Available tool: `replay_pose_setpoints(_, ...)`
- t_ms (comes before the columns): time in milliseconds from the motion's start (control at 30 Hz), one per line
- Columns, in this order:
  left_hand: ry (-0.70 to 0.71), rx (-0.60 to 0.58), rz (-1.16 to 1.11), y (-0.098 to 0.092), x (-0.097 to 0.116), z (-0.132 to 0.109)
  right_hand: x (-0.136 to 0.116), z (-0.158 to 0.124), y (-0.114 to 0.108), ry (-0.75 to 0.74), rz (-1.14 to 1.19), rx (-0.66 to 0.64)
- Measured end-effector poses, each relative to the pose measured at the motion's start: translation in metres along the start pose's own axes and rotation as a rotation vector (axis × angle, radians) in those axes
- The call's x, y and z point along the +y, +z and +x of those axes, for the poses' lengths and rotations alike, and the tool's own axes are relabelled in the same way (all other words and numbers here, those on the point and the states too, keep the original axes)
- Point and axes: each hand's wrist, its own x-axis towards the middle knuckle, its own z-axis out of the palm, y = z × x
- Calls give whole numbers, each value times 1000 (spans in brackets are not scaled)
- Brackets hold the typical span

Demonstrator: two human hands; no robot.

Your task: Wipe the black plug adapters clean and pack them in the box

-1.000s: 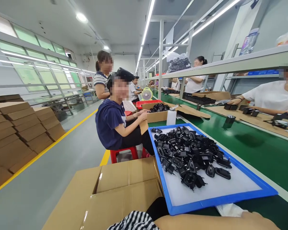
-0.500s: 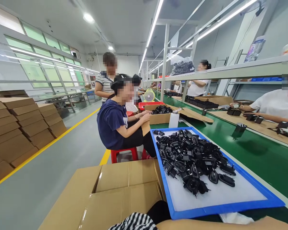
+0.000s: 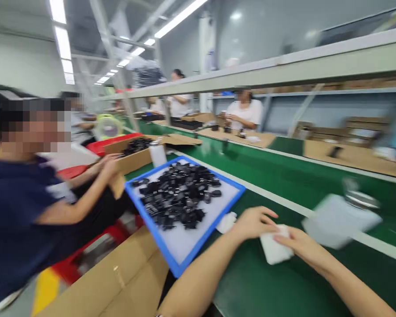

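The person's right hand point(image 3: 298, 244) is closed on a small white pad with rounded corners point(image 3: 277, 253), its thumb lying over the top face. The left hand point(image 3: 255, 223) is close against it – its fingertips meet the pad's upper edge, though whether they grip cannot be told. The pad is between the two hands, over a smooth green bench top point(image 3: 251, 281). Just beside the left hand lies a crumpled white cloth or paper point(image 3: 227, 222); to the right of the right hand stands a blurred white bottle with a shiny metal top point(image 3: 333, 220). Left of the left hand is a white-floored tray with a raised blue rim point(image 3: 176, 267), holding a heap of small black plastic plug parts point(image 3: 181, 193). Brown taped cardboard point(image 3: 125, 277) spreads below it, left of the left forearm. Farther left sits a co-worker in a dark blue top point(image 3: 20, 220). Beyond the tray, ahead of the hands, are a second white bottle point(image 3: 157, 155) and an open brown carton of black pieces point(image 3: 135, 163) – and, farther off across the bench, a co-worker in a white top point(image 3: 252, 113)
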Motion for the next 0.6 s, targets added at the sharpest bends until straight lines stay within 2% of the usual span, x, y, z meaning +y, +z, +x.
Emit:
replay_pose_setpoints(33,0,-42,-23,-1,0,2,0,-17,-8,3,38,22)
replay_pose_setpoints(100,-5,-128,-47,-3,-1,7,-10,-44,-26,-21,65,-13)
replay_pose_setpoints(167,-15,-146,-61,-6,-2,11,-30,-69,-52,19,36,-39)
replay_pose_setpoints(200,-26,-143,-64,-7,-3,12,-40,-81,-67,56,5,-8)
replay_pose_setpoints(267,-54,-131,-57,-8,-5,12,-57,-102,-97,108,-68,174)
replay_pose_setpoints(367,-95,-133,-33,-5,-9,13,-69,-111,-131,94,-172,674)
replay_pose_setpoints(433,-113,-142,-15,-3,-11,14,-71,-100,-138,109,-361,985)
replay_pose_setpoints(467,-119,-143,-7,-1,-12,15,-71,-92,-135,124,-461,1084)
replay_pose_setpoints(533,-129,-134,9,1,-13,16,-71,-73,-120,154,-647,1145)
replay_pose_setpoints(600,-140,-119,24,3,-15,14,-71,-61,-97,185,-800,1113)
